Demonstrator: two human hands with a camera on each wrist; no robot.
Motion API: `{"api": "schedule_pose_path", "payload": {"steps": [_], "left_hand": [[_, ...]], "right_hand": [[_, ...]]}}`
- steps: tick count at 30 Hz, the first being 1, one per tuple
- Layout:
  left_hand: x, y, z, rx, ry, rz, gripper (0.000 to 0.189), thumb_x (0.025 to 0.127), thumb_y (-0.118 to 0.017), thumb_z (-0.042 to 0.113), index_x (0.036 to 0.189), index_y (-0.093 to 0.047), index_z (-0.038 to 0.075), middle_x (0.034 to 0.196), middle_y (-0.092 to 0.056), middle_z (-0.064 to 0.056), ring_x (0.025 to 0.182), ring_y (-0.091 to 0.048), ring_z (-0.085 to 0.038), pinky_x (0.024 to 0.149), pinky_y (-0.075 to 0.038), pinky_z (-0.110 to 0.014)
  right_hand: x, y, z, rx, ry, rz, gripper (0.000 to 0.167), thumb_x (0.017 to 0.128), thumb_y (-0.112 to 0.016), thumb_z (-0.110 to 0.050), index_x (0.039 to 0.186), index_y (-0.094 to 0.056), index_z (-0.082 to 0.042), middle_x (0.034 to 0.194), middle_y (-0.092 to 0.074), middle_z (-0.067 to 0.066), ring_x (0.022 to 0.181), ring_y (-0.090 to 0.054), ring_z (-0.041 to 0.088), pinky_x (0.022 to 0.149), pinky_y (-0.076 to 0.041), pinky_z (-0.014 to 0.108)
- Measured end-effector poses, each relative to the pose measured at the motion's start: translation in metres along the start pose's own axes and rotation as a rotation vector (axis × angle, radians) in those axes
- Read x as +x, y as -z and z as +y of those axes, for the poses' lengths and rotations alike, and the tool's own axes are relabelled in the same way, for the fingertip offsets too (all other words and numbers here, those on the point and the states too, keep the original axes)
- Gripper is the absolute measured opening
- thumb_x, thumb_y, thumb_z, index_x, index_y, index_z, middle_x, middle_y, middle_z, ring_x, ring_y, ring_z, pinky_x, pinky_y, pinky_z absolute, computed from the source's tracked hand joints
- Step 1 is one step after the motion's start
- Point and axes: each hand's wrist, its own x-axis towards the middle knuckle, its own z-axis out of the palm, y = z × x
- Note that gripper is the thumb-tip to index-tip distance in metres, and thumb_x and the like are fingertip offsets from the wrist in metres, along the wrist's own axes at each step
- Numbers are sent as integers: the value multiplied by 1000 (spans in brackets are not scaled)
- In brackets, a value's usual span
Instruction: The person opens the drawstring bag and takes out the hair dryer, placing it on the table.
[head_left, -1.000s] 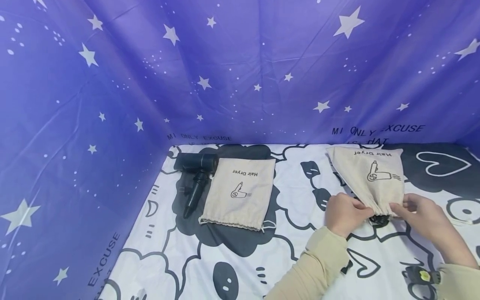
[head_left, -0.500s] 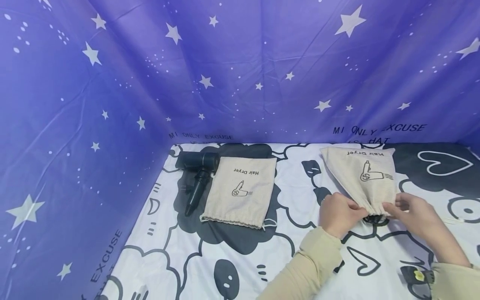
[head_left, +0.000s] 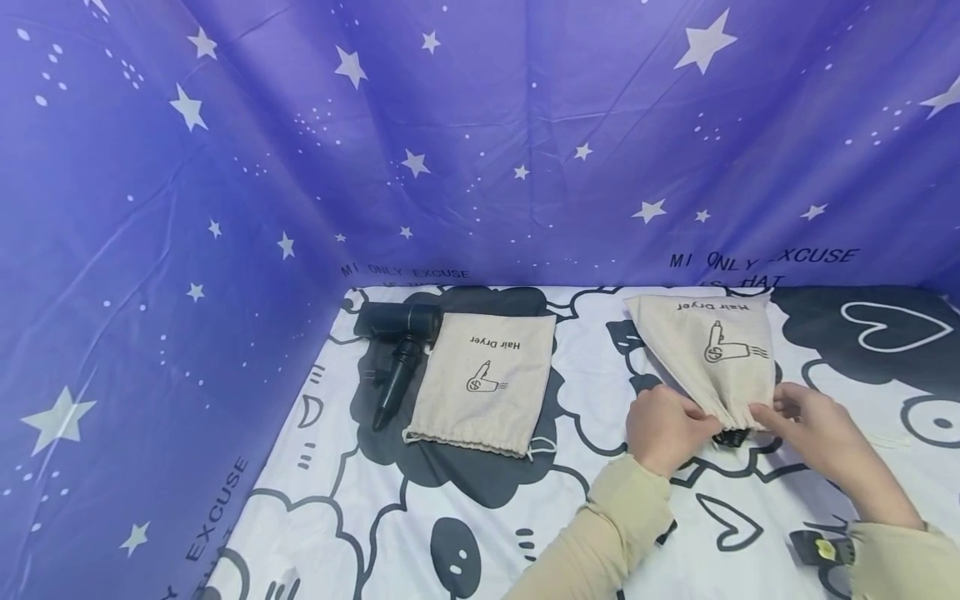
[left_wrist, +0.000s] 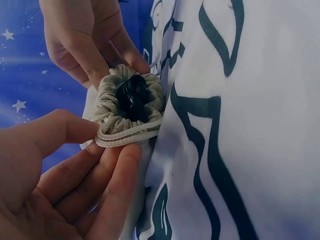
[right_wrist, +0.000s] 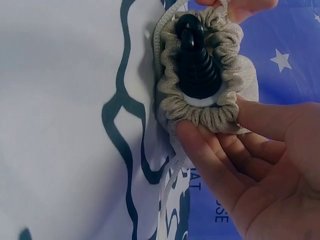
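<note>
A beige drawstring bag (head_left: pixel 731 350) printed "Hair Dryer" lies at the right of the head view, its gathered mouth towards the person. My left hand (head_left: pixel 667 429) pinches one side of that mouth between thumb and fingers. On the opposite side, my right hand (head_left: pixel 813 429) pinches the gathered rim. Inside the mouth show a black ribbed cord sleeve (right_wrist: pixel 197 75) and looped black cord, with a bit of white below; the bag hides whatever else it holds. A pale drawstring (left_wrist: pixel 125 137) runs along the rim near the left fingers.
A second beige "Hair Dryer" bag (head_left: pixel 487 400) lies flat left of centre. Touching or close to its left edge is a black hair dryer (head_left: pixel 401 329). A cartoon-print cloth (head_left: pixel 360 533) covers the surface; a purple starry curtain (head_left: pixel 480 167) stands behind and at left.
Both hands and the bag they hold have shifted left together. Their pinch on the bag's mouth stays much the same. The second bag and the hair dryer stay in place.
</note>
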Motion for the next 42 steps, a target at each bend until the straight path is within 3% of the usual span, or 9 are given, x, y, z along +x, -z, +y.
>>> {"api": "schedule_pose_path", "payload": {"steps": [4, 12, 24, 35, 42], "left_hand": [[-1, 3, -3, -3, -2, -4, 15, 72, -83, 34, 59, -77, 34, 49, -60, 22, 42, -37, 11, 44, -29, -10], [-1, 11, -14, -56, 34, -9, 14, 72, -83, 30, 59, -77, 31, 51, -62, 20, 43, -39, 11, 45, -31, -10], [0, 25, -33, -73, 6, 9, 6, 71, -81, 26, 65, -80, 28, 57, -67, 18, 47, -43, 11, 46, -31, -9], [2, 40, -47, -100, -7, 8, 7, 72, -81, 23, 66, -80, 26, 57, -68, 15, 46, -45, 10, 47, -33, -8], [1, 50, -57, -121, -11, 3, 7, 72, -79, 21, 66, -80, 24, 57, -68, 14, 47, -44, 12, 47, -35, -7]], "right_hand": [[1, -4, -2, 6, 28, 17, 31, 97, -63, -23, 98, -60, 8, 87, -69, 25, 76, -65, 32, 64, -46, 37], [4, -15, -9, 39, 64, 17, 26, 97, -64, -22, 94, -60, 3, 86, -69, 22, 74, -62, 22, 58, -46, 28], [8, -27, -27, 48, 98, 24, 22, 96, -64, -21, 85, -56, -4, 81, -68, 14, 72, -56, 16, 58, -40, 28], [13, -37, -43, 85, 177, 83, 19, 94, -67, -16, 82, -56, -8, 79, -67, 7, 70, -50, 0, 59, -41, 26], [16, -43, -55, 79, 177, 85, 20, 93, -69, -18, 81, -56, -9, 79, -66, 5, 74, -58, 13, 62, -43, 27]]}}
